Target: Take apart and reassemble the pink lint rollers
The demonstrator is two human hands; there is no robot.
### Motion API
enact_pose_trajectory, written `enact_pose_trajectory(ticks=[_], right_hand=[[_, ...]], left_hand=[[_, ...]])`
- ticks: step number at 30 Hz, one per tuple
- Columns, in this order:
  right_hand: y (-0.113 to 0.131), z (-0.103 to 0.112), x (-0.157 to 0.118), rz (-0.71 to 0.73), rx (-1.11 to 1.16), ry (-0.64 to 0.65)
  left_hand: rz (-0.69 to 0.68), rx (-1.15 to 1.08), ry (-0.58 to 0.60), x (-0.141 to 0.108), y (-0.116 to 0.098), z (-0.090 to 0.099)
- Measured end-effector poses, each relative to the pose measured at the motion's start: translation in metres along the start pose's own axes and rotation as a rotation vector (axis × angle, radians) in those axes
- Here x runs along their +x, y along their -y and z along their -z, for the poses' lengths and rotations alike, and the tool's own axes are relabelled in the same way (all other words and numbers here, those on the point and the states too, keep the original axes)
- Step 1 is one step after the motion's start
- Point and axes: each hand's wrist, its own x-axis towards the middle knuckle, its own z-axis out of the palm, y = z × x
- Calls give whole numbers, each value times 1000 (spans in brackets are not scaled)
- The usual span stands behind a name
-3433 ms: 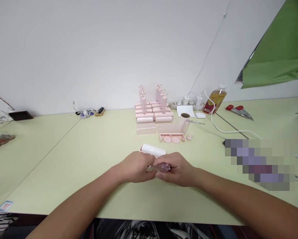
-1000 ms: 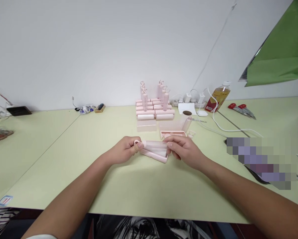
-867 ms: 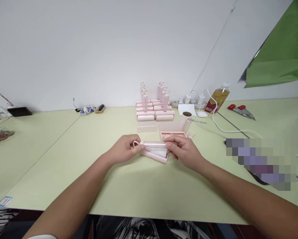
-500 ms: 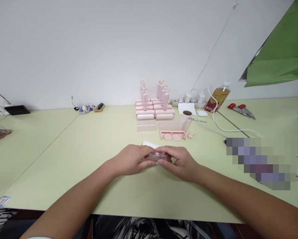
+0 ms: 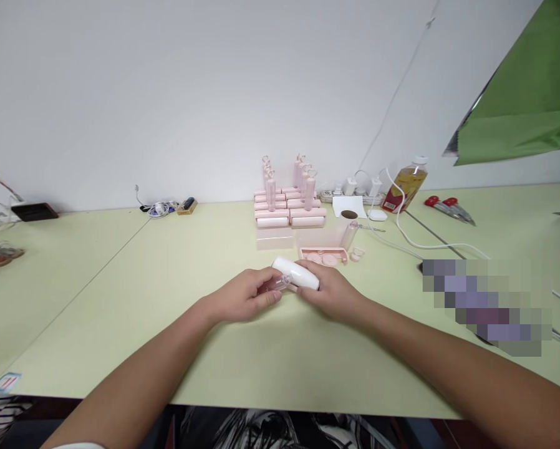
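My left hand is closed round a clear pinkish tube, low over the table. Right beside it, my right hand grips a white roll that lies slanted between the two hands. Just beyond my hands sits an open pink case with round discs inside. A small pink ring piece is at its right, and a clear tube stands behind. Farther back are rows of pink roller cases with several upright tubes.
A clear pink cover lies before the rows. At the right are a bottle, red-tipped tools, a white cable and a blurred object. A phone and coiled cable are at the left.
The white roll has come up into my right hand from behind the hands. My left hand has kept the clear tube, and my right hand has let go of it.
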Motion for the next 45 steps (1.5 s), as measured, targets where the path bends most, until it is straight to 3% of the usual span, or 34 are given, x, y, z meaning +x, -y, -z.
enact_pose_trajectory(ticks=[5,10,15,22,27,34,37,40,43,45], right_hand=[[-1,3,3,-276,660,-82],[-1,-1,1,-264,957,-9],[-3,-3,-2,-225,941,66],[7,3,-7,-171,539,118],[10,-3,-10,-194,562,199],[-2,-16,-10,-221,682,136],[1,-10,-6,-155,947,126],[5,-7,-3,-54,1155,92],[5,-14,-2,63,1115,201],[3,-22,-3,98,1016,300]], left_hand=[[56,-68,11,1,4,0],[99,-198,9,1,5,-5],[103,-212,34,2,3,-7],[115,-67,74,3,5,-5],[93,-166,105,3,4,-7],[72,-163,49,4,5,-9],[37,-369,-38,7,4,-14],[80,-598,-259,14,0,-23],[111,-634,-371,23,-4,-34],[61,-535,-398,28,-3,-41]])
